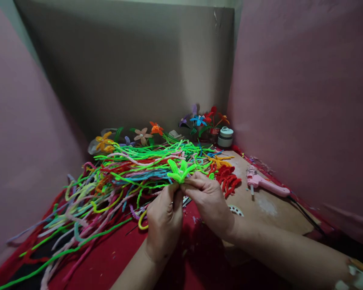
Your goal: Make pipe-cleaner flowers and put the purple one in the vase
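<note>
A bright green pipe cleaner flower (181,170) with several pointed petals stands upright at the middle of the view. My left hand (165,219) pinches its base from below, thumb and fingers pressed together. From the right, my right hand (210,199) closes thumb and forefinger on the same base. The flower's stem, if it has one, is hidden by my fingers. Right behind the flower lies a large heap of loose pipe cleaners (139,173) in green, pink, blue, yellow and red.
A pink glue gun (268,184) lies on a brown board (278,213) at the right, its cord running to the right. Red pipe cleaner pieces (228,179) lie beside the heap. Finished flowers (199,120) and a white-lidded jar (225,137) stand at the back. Walls enclose the red-covered table (109,257).
</note>
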`<state>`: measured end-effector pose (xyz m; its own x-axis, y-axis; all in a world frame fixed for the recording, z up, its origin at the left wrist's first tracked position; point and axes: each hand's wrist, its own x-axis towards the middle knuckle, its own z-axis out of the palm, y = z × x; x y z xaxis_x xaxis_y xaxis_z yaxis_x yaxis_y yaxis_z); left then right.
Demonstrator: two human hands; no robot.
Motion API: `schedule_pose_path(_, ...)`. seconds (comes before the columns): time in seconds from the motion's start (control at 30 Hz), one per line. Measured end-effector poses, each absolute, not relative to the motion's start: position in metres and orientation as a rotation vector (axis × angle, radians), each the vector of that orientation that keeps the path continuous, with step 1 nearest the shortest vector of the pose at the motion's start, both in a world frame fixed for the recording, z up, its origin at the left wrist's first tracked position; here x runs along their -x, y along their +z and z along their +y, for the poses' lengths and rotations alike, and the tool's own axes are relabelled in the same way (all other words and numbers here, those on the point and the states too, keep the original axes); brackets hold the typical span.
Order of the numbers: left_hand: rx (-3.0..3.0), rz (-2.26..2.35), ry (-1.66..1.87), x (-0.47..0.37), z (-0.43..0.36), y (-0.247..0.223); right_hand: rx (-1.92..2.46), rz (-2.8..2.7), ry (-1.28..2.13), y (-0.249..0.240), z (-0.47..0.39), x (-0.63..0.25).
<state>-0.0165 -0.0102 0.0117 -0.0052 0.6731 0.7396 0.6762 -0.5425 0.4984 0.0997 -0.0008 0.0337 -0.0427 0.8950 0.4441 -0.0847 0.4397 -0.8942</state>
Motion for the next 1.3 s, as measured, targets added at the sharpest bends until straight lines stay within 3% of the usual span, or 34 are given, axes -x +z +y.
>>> schedule_pose_path(0.13,2.226,-1.63,-1.952,0.016,-0.011,0.015,0.801,-1.471,0.796,0.032,-0.002,-0.099)
schedule_pose_path(0.3,2.137,-1.771,-2.675,0.013,-0.01,0.026,0.817,-1.594,0.693,0.036,-0.003,-0.101)
schedule_pose_path(0.5,2.013,-1.909,-3.153,0.024,-0.002,0.038,0.992,-1.592,0.614,0.05,0.022,-0.136)
schedule_pose_path(0.7,1.967,-1.867,-3.38,0.033,0.01,0.037,1.45,-2.248,0.172,0.046,0.072,-0.192)
schedule_pose_path(1.0,2.075,-1.894,-3.409,0.033,0.013,0.031,1.568,-2.407,0.114,0.017,0.087,-0.197)
schedule_pose_path(1.3,1.739,-1.942,-3.731,0.033,0.016,0.029,1.448,-2.281,0.221,0.025,0.088,-0.211)
